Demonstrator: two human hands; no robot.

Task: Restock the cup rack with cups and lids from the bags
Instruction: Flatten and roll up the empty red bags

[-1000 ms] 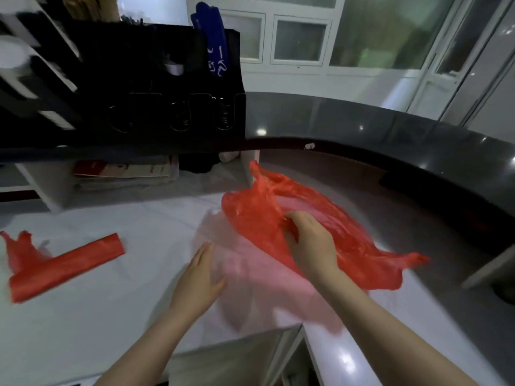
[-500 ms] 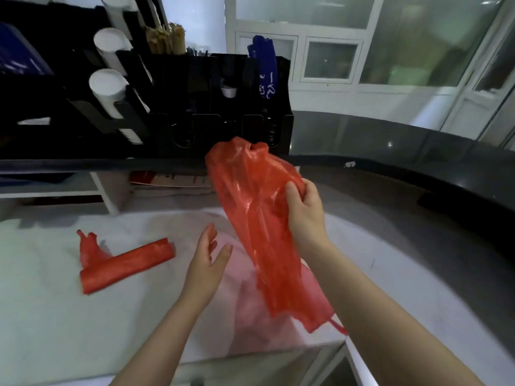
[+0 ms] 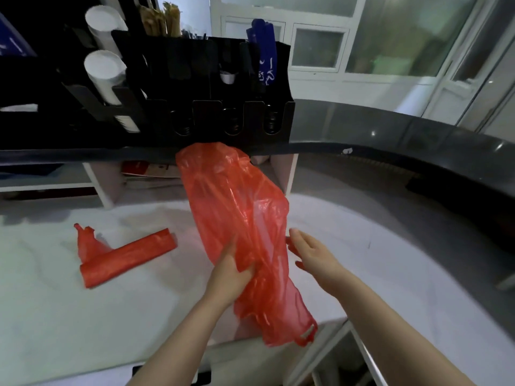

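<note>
**Red plastic bag (image 3: 237, 204) held up over the surface (image 3: 55, 302)**

Thin, crinkled and half see-through, the plastic bag hangs as a long limp tube. Its top shows against the lower edge of the black cup rack (image 3: 195, 93), and its looped handles dangle by the white surface's near edge. My left hand (image 3: 228, 274) grips a fold of film at its middle, fingers curled in. My right hand (image 3: 312, 252) is spread flat just beside it; whether it touches, I cannot tell. A rolled bag (image 3: 128, 257), a tight red cylinder, lies to the left.
</note>
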